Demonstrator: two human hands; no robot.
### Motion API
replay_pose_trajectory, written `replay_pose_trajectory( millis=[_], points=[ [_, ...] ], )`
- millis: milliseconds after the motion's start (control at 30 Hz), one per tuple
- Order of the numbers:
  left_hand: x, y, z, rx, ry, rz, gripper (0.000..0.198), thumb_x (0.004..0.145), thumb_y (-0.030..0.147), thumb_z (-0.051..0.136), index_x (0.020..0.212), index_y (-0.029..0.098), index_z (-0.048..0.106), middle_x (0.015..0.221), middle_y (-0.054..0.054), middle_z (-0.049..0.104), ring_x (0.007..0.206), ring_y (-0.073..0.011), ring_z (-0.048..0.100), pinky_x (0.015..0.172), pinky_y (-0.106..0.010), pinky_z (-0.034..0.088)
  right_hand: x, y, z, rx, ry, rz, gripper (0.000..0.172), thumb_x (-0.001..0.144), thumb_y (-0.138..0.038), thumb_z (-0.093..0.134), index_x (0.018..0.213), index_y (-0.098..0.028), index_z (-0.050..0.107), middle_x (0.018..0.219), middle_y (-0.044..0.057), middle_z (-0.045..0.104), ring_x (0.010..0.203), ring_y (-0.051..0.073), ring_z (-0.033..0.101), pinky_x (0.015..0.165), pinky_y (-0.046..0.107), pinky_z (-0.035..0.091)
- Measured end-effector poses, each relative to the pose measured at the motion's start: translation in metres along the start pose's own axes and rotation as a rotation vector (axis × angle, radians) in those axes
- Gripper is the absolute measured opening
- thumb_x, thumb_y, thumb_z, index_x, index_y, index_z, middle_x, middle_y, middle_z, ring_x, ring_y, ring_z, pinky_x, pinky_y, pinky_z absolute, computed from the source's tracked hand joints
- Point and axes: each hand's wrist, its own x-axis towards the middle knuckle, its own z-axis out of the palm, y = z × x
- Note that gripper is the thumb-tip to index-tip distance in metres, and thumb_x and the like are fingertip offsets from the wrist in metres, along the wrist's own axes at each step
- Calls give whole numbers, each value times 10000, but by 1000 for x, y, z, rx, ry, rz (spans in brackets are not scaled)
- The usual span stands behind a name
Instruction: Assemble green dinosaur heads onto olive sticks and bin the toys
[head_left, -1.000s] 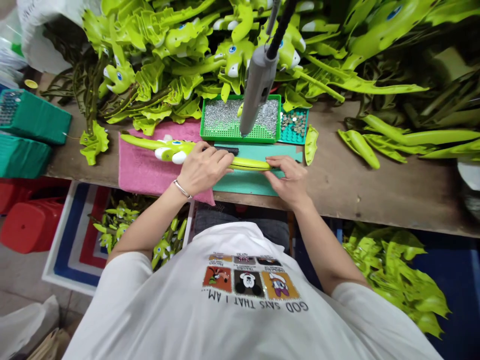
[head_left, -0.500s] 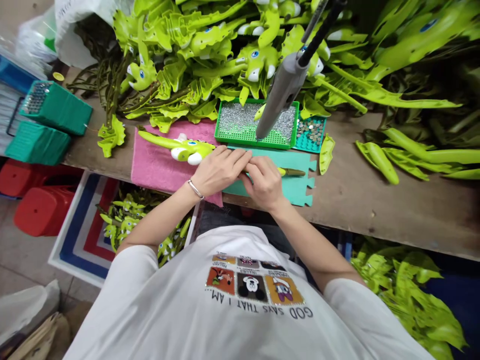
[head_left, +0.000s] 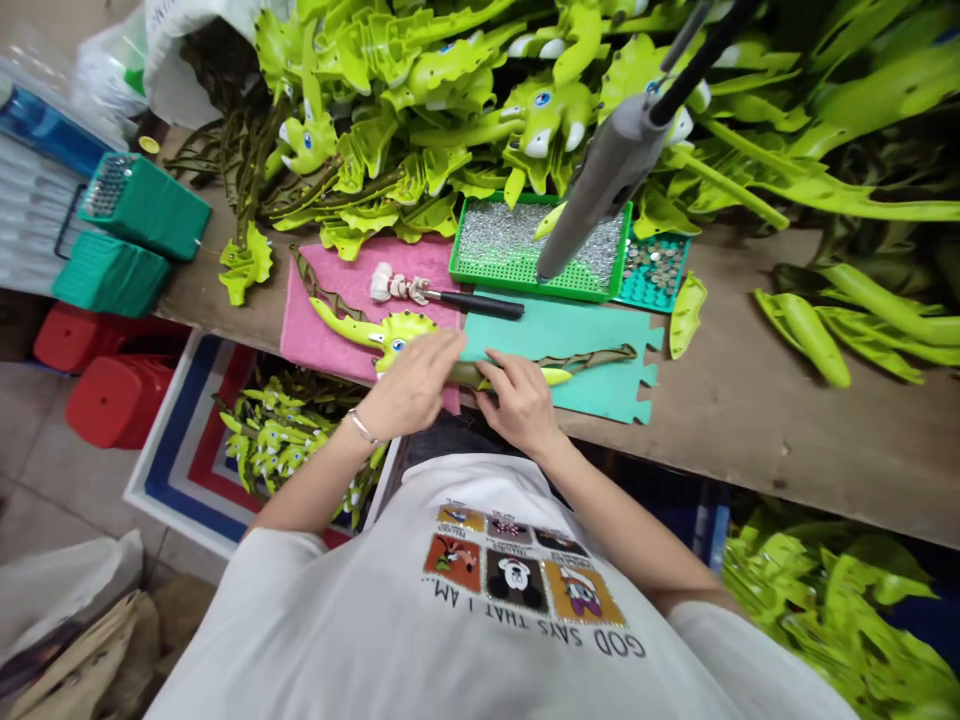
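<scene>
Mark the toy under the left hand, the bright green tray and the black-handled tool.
Toy (head_left: 409, 326): head camera, on its head near the blue eye.
Tray (head_left: 525, 277): head camera, on its bare perforated floor.
Tool (head_left: 480, 303): head camera, on its handle.

Red stools (head_left: 116, 403) stand on the tiled floor (head_left: 43, 505).

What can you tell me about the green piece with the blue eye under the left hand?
The green piece is bright yellow-green and smooth, apparently plastic, with a blue eye, white patches near it and a long, curved projection reaching left. It lies eye side up over the pink cloth. The left hand covers part of it, seemingly touching. An olive-brown strip lies near the projection; contact is unclear. Whether it joins the green tip beyond the right hand cannot be told.
</scene>
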Motion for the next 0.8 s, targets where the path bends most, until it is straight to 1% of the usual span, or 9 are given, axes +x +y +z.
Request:
replay_pose_trajectory(
  millis=[67,133,200,267,333,400,567,700,800],
  points=[
    [-19,-21,-7,37,-17,-188,795,779,103,477,1545,55,270,1506,-249,459,1446,-359,390,1180,-583,314,-4,-4,5,-8,-7,-7,311,883,-204,604,1192,-201,648,1177,121,724,1041,284,659,880,447,543],
    [-30,-44,-15,81,-77,-335,842,753,121,496,1552,30,248,1522,-269,437,1453,-396,373,1181,-633,269,-2,-7,5,-7,-19,-5,341,876,-212,631,1217,-193,637,1120,112,741,1034,289,650,875,448,523],
    [-33,-61,-20,95,-132,-365,816,776,127,479,1552,25,247,1502,-266,469,1434,-391,405,1176,-650,253,2,-7,-5,-13,-31,2,340,872,-210,646,1212,-204,639,1065,95,748,1001,279,649,868,443,492],
    [-29,-68,-23,80,-137,-314,761,833,147,469,1555,46,249,1424,-242,557,1373,-365,482,1169,-661,249,7,0,-23,-27,-39,7,337,869,-207,653,1205,-232,644,1070,76,748,987,263,650,908,448,455],
    [-17,-64,-23,56,-108,-234,708,894,205,499,1553,80,270,1323,-212,633,1282,-344,558,1160,-673,249,8,15,-47,-45,-53,2,346,862,-216,666,1204,-260,642,1085,56,747,987,252,654,973,463,418],
    [-2,-49,-17,41,-78,-149,648,927,251,546,1527,116,342,1246,-188,670,1190,-324,609,1158,-675,250,4,38,-73,-64,-71,-7,345,858,-235,677,1198,-284,643,1080,41,748,969,241,659,1009,473,397],
    [35,-6,16,43,-17,-41,496,934,180,585,1424,200,516,1159,-139,687,1088,-279,642,1157,-644,284,-16,98,-118,-74,-120,22,279,851,-282,691,1129,-280,681,1032,52,754,919,253,675,937,492,458],
    [47,5,30,12,18,-34,437,946,157,550,1379,219,565,1162,-132,667,1102,-284,626,1132,-643,330,-7,122,-128,71,-185,68,244,874,-296,650,1112,-257,688,1081,73,738,958,244,701,839,427,553],
    [56,10,24,-180,114,-62,411,958,195,534,1367,172,567,1245,-168,614,1177,-304,584,1075,-578,430,28,138,-114,15,-93,116,236,897,-176,530,1071,-235,678,1056,77,739,962,233,702,828,401,556]
  ],
)
